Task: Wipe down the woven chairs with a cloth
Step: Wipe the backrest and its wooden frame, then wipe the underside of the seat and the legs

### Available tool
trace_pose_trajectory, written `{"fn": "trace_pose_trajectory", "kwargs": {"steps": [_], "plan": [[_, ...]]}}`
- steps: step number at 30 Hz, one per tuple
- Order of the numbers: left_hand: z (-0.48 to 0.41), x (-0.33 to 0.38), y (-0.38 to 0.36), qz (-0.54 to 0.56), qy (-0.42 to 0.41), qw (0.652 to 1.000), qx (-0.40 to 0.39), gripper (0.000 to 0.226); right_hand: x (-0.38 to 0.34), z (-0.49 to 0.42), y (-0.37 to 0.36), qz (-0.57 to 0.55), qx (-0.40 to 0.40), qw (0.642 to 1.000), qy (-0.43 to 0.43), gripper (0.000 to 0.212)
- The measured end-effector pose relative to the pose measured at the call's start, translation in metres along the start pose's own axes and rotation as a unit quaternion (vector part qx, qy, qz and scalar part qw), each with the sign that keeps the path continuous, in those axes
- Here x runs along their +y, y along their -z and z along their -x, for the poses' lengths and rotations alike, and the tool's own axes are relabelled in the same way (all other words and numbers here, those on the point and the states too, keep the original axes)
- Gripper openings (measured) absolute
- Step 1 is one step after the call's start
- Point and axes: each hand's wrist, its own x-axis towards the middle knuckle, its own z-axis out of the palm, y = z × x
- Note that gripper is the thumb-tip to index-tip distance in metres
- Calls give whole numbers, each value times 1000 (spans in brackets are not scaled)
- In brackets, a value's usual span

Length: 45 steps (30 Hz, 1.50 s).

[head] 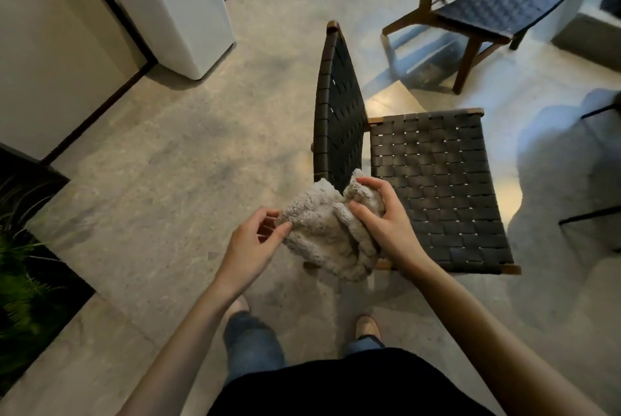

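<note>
- Here, forearms stretched forward and down; right hand (376, 214) curled round a bunched fold of the cloth (322, 234), left hand (255, 241) pinching its left edge with thumb and fingertips.
- Cloth grey, shaggy, crumpled; held up at the near corner of the woven chair (437, 180).
- Dark flat straps in a checker weave, wooden frame; second chair (497, 2) alike, well apart behind.

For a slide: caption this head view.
Grey cloth held by left hand and right hand beside the near woven chair.
</note>
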Motion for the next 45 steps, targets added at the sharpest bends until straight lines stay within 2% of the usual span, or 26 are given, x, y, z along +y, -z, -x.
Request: {"fn": "trace_pose_trajectory", "kwargs": {"steps": [6, 11, 16, 17, 19, 22, 24, 27, 32, 35, 37, 39, 43, 45], "plan": [[-62, -21, 95, -7, -26, 996, -91, 19, -32, -21, -78, -54, 118, 991, -40, 37], [-121, -26, 134, -42, -18, 983, -180, 6, -51, -40, -110, -94, 198, 974, -53, 34], [-187, -31, 150, -109, -8, 975, -194, 6, -69, -72, -129, -177, 276, 941, -77, 36], [-200, -27, 153, -116, 1, 974, -196, 12, -73, -83, -131, -205, 292, 931, -82, 38], [-231, -19, 158, -143, -12, 960, -239, 40, -82, -110, -138, -272, 318, 904, -87, 40], [-284, 0, 161, -206, -132, 891, -381, 78, -98, -163, -146, -335, 344, 873, -89, 41], [-310, 17, 155, -205, -180, 856, -439, 88, -111, -197, -149, -342, 353, 866, -92, 43], [-355, 37, 142, -151, -180, 852, -468, 78, -137, -249, -151, -357, 372, 852, -88, 43], [-425, 70, 138, -87, -191, 871, -444, 31, -175, -311, -142, -407, 365, 835, -55, 36], [-464, 91, 143, -87, -165, 854, -485, 15, -185, -331, -137, -324, 411, 850, -61, 40], [-497, 97, 147, -80, -152, 834, -525, 13, -183, -341, -139, -166, 453, 873, -78, 55], [-530, 104, 148, -73, -138, 814, -560, 19, -175, -353, -145, -30, 456, 882, -117, 64], [-589, 120, 151, -108, -147, 768, -614, 25, -179, -392, -174, 24, 350, 921, -170, 69], [-616, 131, 153, -121, -140, 734, -653, 29, -187, -417, -193, -1, 342, 925, -166, 57]]}}
